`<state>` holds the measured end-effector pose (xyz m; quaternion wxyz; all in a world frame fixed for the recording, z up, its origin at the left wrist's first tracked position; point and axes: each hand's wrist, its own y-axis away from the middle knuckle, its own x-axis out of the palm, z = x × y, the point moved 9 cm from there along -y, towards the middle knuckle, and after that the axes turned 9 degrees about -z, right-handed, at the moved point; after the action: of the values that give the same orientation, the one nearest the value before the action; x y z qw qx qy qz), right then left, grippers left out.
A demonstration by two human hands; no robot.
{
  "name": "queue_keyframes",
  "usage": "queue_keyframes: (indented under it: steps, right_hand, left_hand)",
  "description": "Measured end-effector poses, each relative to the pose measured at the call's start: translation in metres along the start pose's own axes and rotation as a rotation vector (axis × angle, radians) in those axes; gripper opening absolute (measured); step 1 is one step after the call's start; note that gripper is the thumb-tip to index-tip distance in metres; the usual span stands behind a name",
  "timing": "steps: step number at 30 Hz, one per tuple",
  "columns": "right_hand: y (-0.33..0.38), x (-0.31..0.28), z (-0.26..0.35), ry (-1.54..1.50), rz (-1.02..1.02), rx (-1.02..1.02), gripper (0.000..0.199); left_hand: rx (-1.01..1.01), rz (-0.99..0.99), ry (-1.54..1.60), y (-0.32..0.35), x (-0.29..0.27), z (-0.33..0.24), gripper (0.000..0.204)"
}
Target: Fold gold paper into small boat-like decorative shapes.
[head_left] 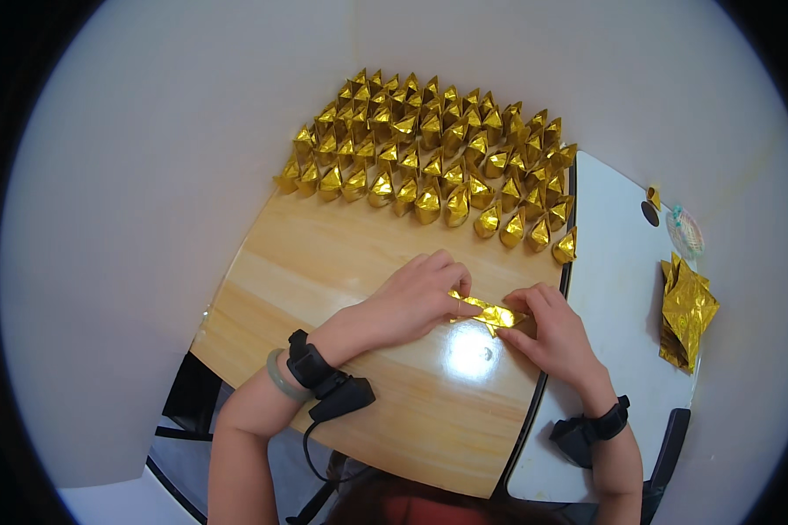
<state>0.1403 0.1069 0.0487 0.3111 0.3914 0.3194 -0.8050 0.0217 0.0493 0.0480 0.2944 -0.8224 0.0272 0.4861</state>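
A half-folded piece of gold foil paper is held flat on the wooden bench, between the two hands and touched by both. The left hand is laid over the paper's left end, its fingers curled down and its fingertips pressed on the foil. The right hand is set at the paper's right end, where the foil is pinched between thumb and forefinger. Both hands are thus closed on the gold foil paper, which lies near the bench's right edge.

The left forearm is brought in from the lower edge and angled up to the right; a black wrist strap with a cable and a pale green bangle are worn on it. The right forearm is raised more steeply, and a black wrist band is worn there.

Beyond the hands, at the far end of the bench, many folded gold ingot shapes are ranged in close rows. To the right, on an adjoining white surface, a loose stack of gold foil sheets is seen, well apart from the hands. Behind it a small round pale object is placed; what it is cannot be told.
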Motion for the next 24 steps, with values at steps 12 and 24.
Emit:
queue_keyframes:
  steps: [12, 24]
  right_hand:
    - [0.014, 0.016, 0.002, -0.518, 0.37, 0.172, 0.04]
    - [0.005, 0.021, 0.011, -0.374, 0.117, -0.028, 0.014]
  left_hand:
    - [-0.193, -0.082, 0.133, -0.001, 0.007, 0.001, 0.018]
    - [-0.357, 0.044, 0.303, 0.006, 0.019, 0.013, 0.038]
